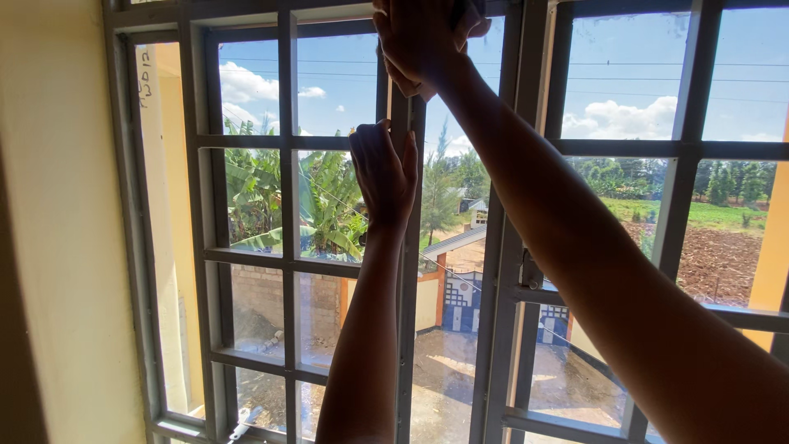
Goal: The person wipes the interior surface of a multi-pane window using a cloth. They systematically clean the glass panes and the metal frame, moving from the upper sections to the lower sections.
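I face a grey metal-framed window (289, 205) with many small glass panes. My left hand (384, 175) grips the upright edge bar (408, 271) of the left window leaf at mid height, fingers wrapped around it. My right hand (423, 41) reaches up to the top of the same bar, its fingers closed on something dark at the frame's upper edge; what it is cannot be made out. My right forearm crosses the view from the lower right. The gap between the left leaf and the right frame post (501, 271) stands open.
A cream wall (57, 230) borders the window on the left. The right window section (682, 164) has grey bars too. Outside are banana plants, a walled yard with a patterned gate, a field and blue sky.
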